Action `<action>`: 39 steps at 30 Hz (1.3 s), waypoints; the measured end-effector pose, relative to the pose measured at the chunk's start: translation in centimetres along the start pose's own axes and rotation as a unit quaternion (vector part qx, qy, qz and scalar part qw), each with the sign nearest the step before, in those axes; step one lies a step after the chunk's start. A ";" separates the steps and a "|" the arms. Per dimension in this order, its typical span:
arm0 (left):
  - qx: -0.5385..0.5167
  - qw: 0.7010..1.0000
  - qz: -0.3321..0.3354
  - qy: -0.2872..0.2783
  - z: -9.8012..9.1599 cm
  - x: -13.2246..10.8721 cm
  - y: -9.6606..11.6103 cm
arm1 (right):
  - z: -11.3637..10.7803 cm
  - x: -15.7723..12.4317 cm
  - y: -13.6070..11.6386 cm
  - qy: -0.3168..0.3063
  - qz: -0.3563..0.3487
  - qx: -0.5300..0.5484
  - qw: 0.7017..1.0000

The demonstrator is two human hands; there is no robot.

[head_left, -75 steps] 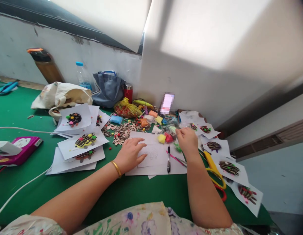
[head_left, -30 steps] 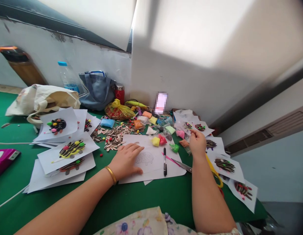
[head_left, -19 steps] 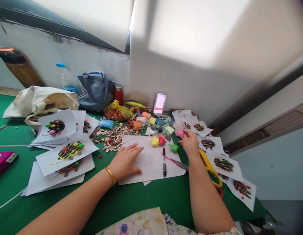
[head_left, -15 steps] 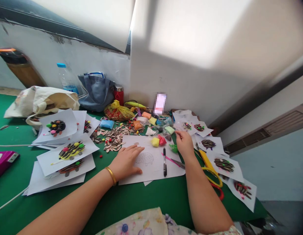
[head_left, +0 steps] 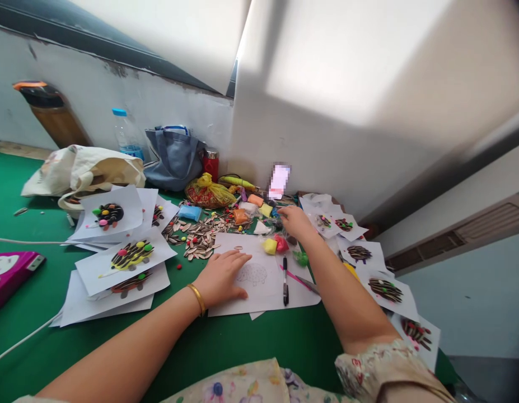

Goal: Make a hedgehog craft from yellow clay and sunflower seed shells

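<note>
My left hand (head_left: 226, 275) lies flat on a white sheet of paper (head_left: 234, 307), fingers spread, beside a faint pencil outline of a hedgehog (head_left: 253, 274). My right hand (head_left: 296, 221) reaches over the far edge of the sheet. Its fingers stretch toward small clay packets, close to a blue one (head_left: 275, 212), and I see nothing held in them. Nearer me lie a yellow clay lump (head_left: 269, 245), a red one (head_left: 281, 243) and a green one (head_left: 301, 258). A black pen (head_left: 285, 282) rests on the sheet, next to scissors (head_left: 307, 284) partly hidden by my right forearm.
Sunflower seeds (head_left: 200, 235) are heaped behind the sheet. Finished seed hedgehogs on paper lie left (head_left: 131, 257) and right (head_left: 385, 290). A blue bag (head_left: 175, 159), a cream bag (head_left: 87, 168), a water bottle (head_left: 127, 137) and a phone (head_left: 279, 180) stand at the back.
My right hand has moved forward and left, from the sheet's right edge to the packets at the back. My left hand stays on the sheet. The view has shifted slightly.
</note>
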State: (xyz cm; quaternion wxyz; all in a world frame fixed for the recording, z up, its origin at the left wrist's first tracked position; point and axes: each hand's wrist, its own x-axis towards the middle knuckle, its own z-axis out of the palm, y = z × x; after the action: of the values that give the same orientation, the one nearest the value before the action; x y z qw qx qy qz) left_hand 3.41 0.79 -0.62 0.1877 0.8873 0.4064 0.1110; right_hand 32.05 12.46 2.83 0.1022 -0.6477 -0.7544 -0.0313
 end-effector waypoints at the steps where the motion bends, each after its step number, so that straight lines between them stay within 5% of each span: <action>1: -0.001 1.000 0.001 0.002 0.0 0.0 0.0 | 0.1 0.8 0.0 -0.012 -0.009 -0.009 1.000; 11: -0.007 1.000 0.015 0.020 0.0 0.0 -0.1 | 1.1 6.0 -1.3 -0.108 -0.084 -0.094 0.986; 16: 0.003 1.000 0.010 0.022 -0.1 0.0 0.2 | 1.0 6.5 -1.7 -0.102 -0.108 -0.109 0.983; 23: 0.011 0.998 0.014 0.060 0.0 -0.1 0.1 | -1.0 5.4 -1.2 -0.018 -0.114 -0.106 0.988; 27: -0.002 0.995 0.005 0.103 -0.2 0.0 0.1 | -2.2 3.3 -1.4 0.062 -0.041 -0.012 0.997; 29: -0.015 0.992 0.000 0.128 -0.5 0.1 0.2 | -2.3 1.4 -2.2 0.066 -0.009 0.079 0.995; 33: -0.054 0.982 -0.004 0.178 -0.7 0.2 0.2 | -1.6 -2.5 -4.5 0.037 -0.051 0.169 0.984; 39: -0.062 0.982 -0.006 0.180 -0.5 0.4 0.0 | -0.9 -1.6 -5.4 0.036 -0.025 0.054 0.998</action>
State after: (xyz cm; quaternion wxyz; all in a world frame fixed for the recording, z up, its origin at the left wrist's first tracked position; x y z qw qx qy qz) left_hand 3.48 1.21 -0.12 0.1672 0.8368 0.4315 0.2927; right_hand 27.09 9.88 3.83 0.1634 -0.6204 -0.7669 -0.0165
